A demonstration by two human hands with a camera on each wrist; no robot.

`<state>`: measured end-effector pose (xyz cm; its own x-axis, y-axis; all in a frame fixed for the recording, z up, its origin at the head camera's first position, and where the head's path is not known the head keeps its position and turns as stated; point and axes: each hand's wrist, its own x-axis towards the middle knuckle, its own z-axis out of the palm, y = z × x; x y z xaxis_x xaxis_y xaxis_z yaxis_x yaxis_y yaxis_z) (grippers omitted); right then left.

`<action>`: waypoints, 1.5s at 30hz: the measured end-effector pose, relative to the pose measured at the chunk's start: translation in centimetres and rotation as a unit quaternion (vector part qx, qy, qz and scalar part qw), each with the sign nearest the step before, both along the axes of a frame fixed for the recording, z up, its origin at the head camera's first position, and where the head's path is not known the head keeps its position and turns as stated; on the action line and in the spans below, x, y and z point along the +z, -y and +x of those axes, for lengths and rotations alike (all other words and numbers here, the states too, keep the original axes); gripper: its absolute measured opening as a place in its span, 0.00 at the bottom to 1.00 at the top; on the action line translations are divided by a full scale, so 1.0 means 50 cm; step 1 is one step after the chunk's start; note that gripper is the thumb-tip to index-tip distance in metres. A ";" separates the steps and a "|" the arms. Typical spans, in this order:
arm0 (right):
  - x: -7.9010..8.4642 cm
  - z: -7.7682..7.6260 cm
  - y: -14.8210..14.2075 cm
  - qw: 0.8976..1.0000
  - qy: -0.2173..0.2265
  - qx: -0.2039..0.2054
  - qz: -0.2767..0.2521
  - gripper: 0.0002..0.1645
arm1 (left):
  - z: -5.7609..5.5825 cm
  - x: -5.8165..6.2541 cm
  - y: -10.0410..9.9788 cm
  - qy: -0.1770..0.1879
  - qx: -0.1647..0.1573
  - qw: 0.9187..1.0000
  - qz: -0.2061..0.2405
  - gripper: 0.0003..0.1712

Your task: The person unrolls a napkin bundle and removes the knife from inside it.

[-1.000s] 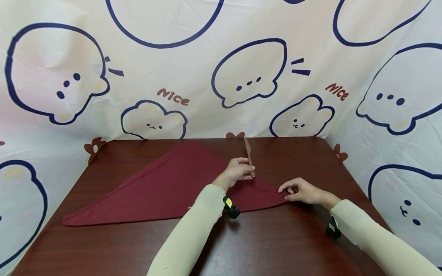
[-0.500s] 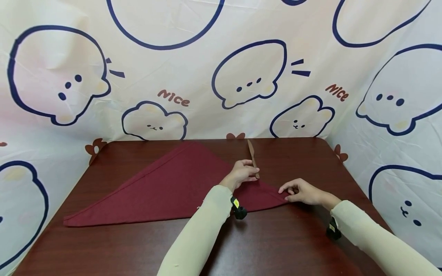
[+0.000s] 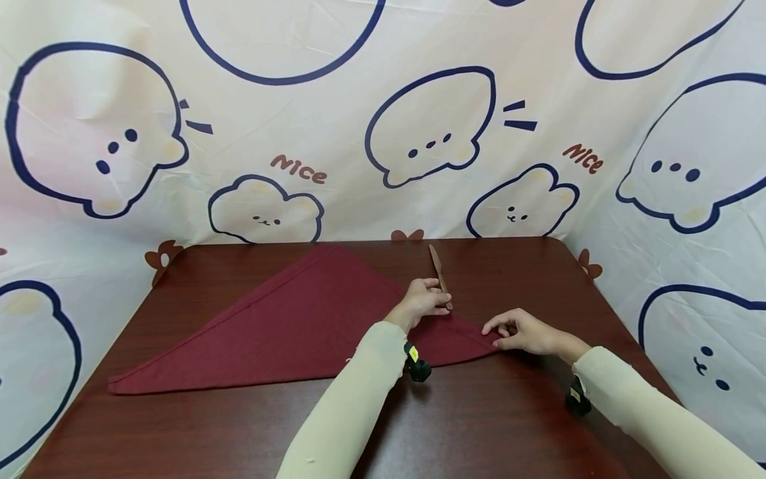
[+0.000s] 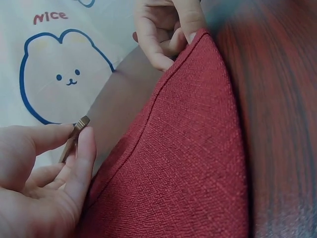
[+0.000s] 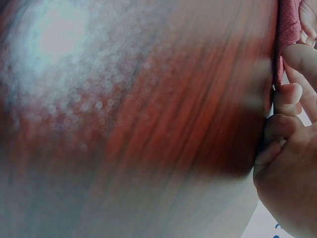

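Note:
A dark red cloth napkin, folded into a broad triangle, lies flat with its point toward the far edge. My left hand is over its right part, pinching the handle end of a slim wooden butter knife. The blade points away from me. In the left wrist view, the banded handle end sits between thumb and fingertips, close beside the cloth's hemmed edge. At the napkin's right corner, my right hand pinches the fabric between thumb and fingers. In the right wrist view the fingers partly hide that corner.
The brown wooden table has rounded far corners. A pale curtain with blue cartoon outlines hangs behind it and along both sides. Dark wrist cameras sit under both cuffs, the left one close over the napkin's near edge.
My left hand has shifted a little to the right along the napkin's upper right edge, carrying the knife with it. The right hand and the napkin stay where they were.

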<state>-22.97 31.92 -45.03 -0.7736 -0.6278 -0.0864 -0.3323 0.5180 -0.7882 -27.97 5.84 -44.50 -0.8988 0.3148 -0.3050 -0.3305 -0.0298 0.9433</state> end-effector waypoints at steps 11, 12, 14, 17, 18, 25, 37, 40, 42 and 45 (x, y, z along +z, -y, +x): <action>-0.002 -0.001 -0.003 1.000 -0.008 0.006 -0.006 0.12 | 0.005 0.006 -0.009 -0.026 0.006 0.999 -0.032 0.36; -0.002 -0.001 -0.003 1.000 -0.009 0.006 -0.007 0.12 | 0.005 0.005 -0.011 -0.029 0.008 0.999 -0.035 0.35; -0.004 -0.002 -0.004 1.000 -0.008 0.005 -0.004 0.12 | 0.006 0.004 -0.013 -0.036 0.012 0.998 -0.040 0.35; -0.005 -0.002 -0.003 1.000 -0.006 0.004 -0.002 0.12 | 0.007 0.002 -0.017 -0.051 0.017 0.997 -0.050 0.34; -0.005 -0.003 -0.003 1.000 -0.007 0.004 -0.001 0.12 | 0.007 0.001 -0.018 -0.056 0.019 0.997 -0.053 0.34; -0.002 -0.002 -0.002 1.000 -0.011 0.007 -0.003 0.12 | 0.011 0.000 -0.020 -0.067 0.024 0.995 -0.064 0.33; 0.000 0.000 0.000 1.000 -0.014 0.010 -0.008 0.12 | 0.013 -0.008 -0.034 -0.077 0.047 0.990 -0.112 0.32; -0.001 -0.001 0.000 1.000 -0.014 0.010 -0.009 0.13 | 0.009 -0.010 -0.039 -0.069 0.052 0.989 -0.120 0.32; 0.000 -0.001 0.000 1.000 -0.012 0.010 -0.009 0.13 | 0.009 -0.009 -0.039 -0.070 0.054 0.988 -0.125 0.32; 0.001 -0.001 0.001 1.000 -0.013 0.011 -0.008 0.13 | 0.012 -0.007 -0.039 -0.076 0.059 0.987 -0.130 0.31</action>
<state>-23.01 31.86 -44.97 -0.7616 -0.6457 -0.0560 -0.3643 0.4979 -0.7870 -27.36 7.80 -44.87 -0.9662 0.1350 -0.2196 -0.1923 0.1897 0.9628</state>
